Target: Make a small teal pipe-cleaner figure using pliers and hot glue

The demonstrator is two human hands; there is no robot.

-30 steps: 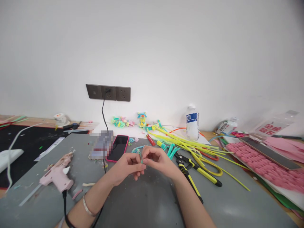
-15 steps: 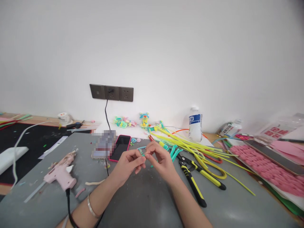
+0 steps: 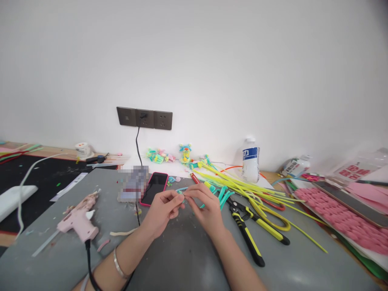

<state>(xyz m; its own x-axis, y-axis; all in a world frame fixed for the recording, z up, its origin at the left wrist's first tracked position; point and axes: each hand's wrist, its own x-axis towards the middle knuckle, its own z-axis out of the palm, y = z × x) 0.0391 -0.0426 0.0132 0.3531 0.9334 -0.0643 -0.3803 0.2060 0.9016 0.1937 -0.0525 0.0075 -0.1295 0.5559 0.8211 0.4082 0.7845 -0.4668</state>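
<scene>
My left hand (image 3: 162,211) and my right hand (image 3: 205,209) meet over the grey mat (image 3: 188,258), fingertips pinched together on a small teal pipe-cleaner piece (image 3: 182,195). A short teal end (image 3: 201,206) sticks out beside my right palm. Most of the piece is hidden by my fingers. My left wrist wears a silver bangle. Just right of my right hand lie yellow-and-black pliers (image 3: 248,226).
A pink glue gun (image 3: 79,218) lies at the left with its cord. A red-cased phone (image 3: 154,188) sits behind my hands. Yellow and teal pipe cleaners (image 3: 242,186), a white bottle (image 3: 250,159), small craft figures (image 3: 184,152) and pink coiled pieces (image 3: 336,215) fill the right.
Both hands have stayed together on the teal piece, shifting slightly up and away while the fingers rework their pinch. The view has drifted a little to the left.
</scene>
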